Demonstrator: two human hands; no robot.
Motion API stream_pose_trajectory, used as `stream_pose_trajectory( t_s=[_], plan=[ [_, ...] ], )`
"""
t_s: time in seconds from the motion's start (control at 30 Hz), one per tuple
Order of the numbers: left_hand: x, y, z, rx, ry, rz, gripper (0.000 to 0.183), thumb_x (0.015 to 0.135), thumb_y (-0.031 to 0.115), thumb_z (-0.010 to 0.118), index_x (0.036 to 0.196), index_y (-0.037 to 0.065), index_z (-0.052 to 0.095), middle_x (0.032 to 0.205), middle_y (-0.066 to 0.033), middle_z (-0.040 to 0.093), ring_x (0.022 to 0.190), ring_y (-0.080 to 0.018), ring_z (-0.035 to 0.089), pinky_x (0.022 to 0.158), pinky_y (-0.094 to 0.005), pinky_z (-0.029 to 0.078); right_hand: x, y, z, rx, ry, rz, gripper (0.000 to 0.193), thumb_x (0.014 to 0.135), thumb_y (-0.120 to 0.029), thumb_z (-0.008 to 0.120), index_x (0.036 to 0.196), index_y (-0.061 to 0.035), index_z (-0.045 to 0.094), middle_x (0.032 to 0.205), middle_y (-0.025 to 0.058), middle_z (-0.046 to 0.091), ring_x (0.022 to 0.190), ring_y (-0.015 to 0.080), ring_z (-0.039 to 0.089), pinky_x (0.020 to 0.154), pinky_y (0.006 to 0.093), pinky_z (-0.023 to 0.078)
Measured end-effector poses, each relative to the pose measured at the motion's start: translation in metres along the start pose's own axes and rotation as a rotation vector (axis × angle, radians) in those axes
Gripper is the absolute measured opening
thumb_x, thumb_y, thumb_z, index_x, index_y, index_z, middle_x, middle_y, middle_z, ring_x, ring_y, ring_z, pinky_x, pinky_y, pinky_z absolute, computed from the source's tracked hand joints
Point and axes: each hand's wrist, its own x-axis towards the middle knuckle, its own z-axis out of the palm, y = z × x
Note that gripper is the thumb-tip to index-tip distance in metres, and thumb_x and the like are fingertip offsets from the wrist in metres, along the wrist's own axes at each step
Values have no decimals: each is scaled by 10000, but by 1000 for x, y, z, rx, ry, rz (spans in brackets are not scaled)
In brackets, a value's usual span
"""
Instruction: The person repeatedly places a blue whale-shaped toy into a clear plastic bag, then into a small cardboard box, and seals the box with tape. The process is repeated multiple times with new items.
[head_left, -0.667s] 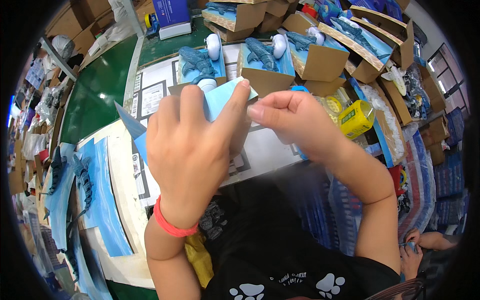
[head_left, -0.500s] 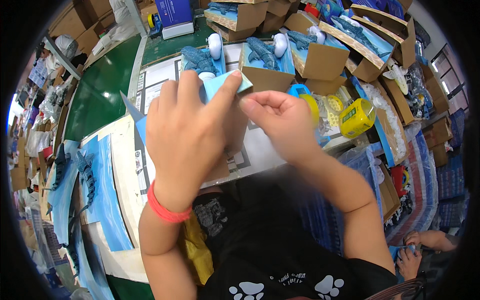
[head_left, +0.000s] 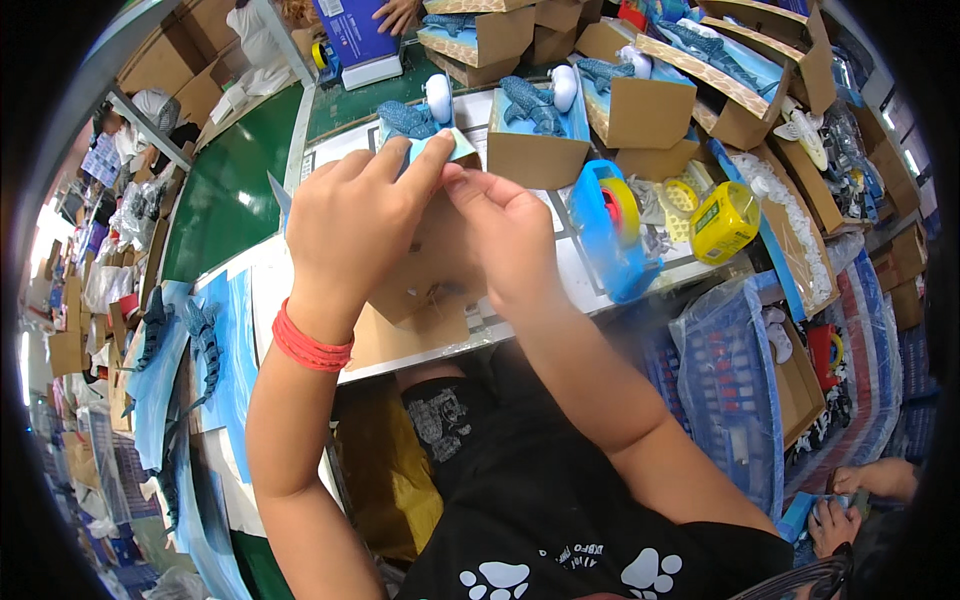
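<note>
My left hand (head_left: 352,225), with a red band at the wrist, is closed around a brown cardboard box (head_left: 425,272) with a light blue face at its top corner. Its fingers hide much of the box. Against that same corner my right hand (head_left: 508,228) pinches thumb and forefinger together; whatever lies between them is too small to make out. Just beyond the hands, a dark blue scaly toy reptile (head_left: 408,119) rests beside a white rounded part (head_left: 439,97). To the right of my right hand stands a blue tape dispenser (head_left: 590,225) with a yellow roll.
Open cardboard boxes (head_left: 538,160) with similar toys line the far side. A yellow bottle (head_left: 724,222) lies right of the dispenser. Blue printed sheets (head_left: 235,400) and toys lie at left. A plastic-lined blue crate (head_left: 735,390) stands at right. Other people's hands (head_left: 835,520) show lower right.
The whole view has shifted, baring the tape dispenser. Both hands remain at the box corner, and more of the box's brown side shows. Another person's hand appears at the far blue-purple package.
</note>
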Motion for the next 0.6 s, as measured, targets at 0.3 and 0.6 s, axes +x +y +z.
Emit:
stream_pose_trajectory(
  t_s=[0.3,0.6],
  plan=[
    [2,1,10,55,125,-6,211,824,242,783,1028,204,745,860,32,709,695,-121,671,625,-266,525,-31,-1,-79,168,-219,486,301,968,-147,654,1254,-55,639,750,-70,505,541,45,419,512,208,334],
    [-7,7,-14,45,-1,-172,408,792,180,722,1196,129,689,1134,-38,716,960,-231,673,939,-408,489,30,-23,-16,-965,-221,-1050,566,752,52,672,1298,-98,670,1099,119,641,914,284,661,801,363,547]
  ],
)
